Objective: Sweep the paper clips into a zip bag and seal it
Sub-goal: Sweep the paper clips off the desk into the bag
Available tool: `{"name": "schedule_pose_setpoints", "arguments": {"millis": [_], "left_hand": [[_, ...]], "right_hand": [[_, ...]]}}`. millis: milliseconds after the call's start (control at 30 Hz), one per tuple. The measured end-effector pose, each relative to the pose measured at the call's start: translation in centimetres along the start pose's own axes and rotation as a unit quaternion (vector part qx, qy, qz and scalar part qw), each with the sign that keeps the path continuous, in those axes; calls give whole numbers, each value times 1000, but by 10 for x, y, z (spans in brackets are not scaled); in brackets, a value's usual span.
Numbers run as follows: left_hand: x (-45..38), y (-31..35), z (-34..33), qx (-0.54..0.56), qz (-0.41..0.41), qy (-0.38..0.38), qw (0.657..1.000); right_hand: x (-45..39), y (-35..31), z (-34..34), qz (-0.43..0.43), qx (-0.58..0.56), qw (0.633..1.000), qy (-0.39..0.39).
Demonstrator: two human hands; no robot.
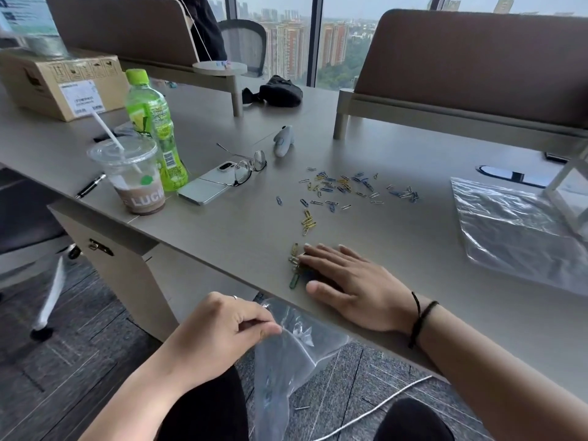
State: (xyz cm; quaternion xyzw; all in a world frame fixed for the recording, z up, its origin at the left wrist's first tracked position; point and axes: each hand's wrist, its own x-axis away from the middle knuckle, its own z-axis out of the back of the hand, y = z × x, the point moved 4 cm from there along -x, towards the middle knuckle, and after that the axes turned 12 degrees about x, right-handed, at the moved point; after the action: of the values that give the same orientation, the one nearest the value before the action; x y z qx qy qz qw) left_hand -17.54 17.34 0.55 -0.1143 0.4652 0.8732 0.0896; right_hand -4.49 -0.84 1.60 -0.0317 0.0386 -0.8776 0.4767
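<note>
Grey desk by high-rise windows; paper clips scattered.

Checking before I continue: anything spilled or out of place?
One clip seems to lie on the floor below the bag the left hand holds under the desk edge, so it probably missed. Many clips remain scattered on the desk.

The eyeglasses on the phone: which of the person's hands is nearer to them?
Right. The right hand lies flat on the table below the eyeglasses; the left hand is off the table edge, pinching a bag.
</note>
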Motion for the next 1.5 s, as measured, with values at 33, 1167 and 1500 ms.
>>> {"name": "schedule_pose_setpoints", "arguments": {"millis": [33,1167,1500], "left_hand": [[0,1,0,-3,-2,2,1000],[0,2,3,18,3,6,1000],[-5,-6,9,-2,-41,2,999]], "right_hand": [[6,-7,0,15,-2,1000,1],[-89,41,7,-182,-53,980,68],[-166,46,2,-165,-1,986,24]]}}
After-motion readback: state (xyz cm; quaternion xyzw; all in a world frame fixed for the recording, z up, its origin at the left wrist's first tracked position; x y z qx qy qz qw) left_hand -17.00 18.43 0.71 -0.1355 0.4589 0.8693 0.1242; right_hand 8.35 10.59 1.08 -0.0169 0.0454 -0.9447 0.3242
